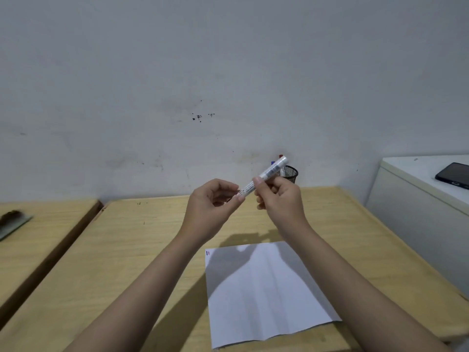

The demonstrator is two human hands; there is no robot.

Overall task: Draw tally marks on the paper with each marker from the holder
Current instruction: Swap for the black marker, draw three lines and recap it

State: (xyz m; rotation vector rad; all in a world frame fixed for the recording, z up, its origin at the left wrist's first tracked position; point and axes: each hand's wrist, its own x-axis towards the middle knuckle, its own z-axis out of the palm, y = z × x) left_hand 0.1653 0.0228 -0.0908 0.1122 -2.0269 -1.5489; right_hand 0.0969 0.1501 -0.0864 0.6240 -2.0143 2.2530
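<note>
I hold a white-barrelled marker [269, 172] slantwise above the desk. My right hand [279, 199] grips its middle, and my left hand [213, 207] pinches its lower end, where the cap is mostly hidden by my fingers. A white sheet of paper [266, 293] lies on the desk below my hands, with two short marks, one red and one blue [208, 253], in its far left corner. A black mesh holder [290, 174] stands by the wall behind the marker, with a red and a blue marker [276, 160] sticking out of it.
The wooden desk [127, 250] meets a second desk [38, 237] on the left, which carries a grey-backed brush-like object [12, 221]. A white cabinet [418, 199] at the right has a dark phone [454, 175] on top. A grey wall runs behind.
</note>
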